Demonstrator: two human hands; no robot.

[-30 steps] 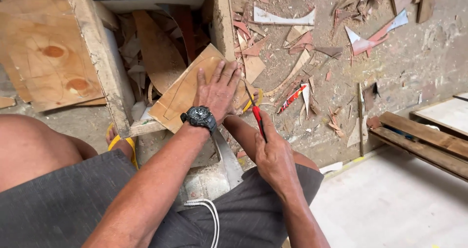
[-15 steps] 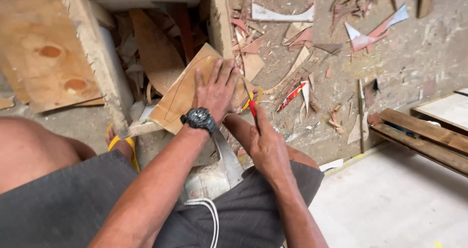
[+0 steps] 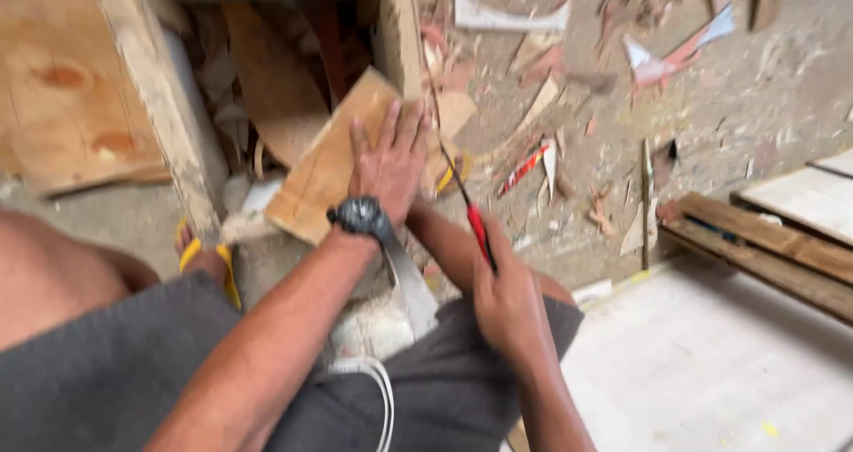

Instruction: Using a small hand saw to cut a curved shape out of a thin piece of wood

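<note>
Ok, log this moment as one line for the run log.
left hand: flat on wooden board, wristwatch on | right hand: gripping red-handled tool beside board edge | floor: scattered wood scraps

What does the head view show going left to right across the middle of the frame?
Plywood sheet → upright wooden post → small board under the left hand → red-handled tool in the right hand → stacked planks.
</note>
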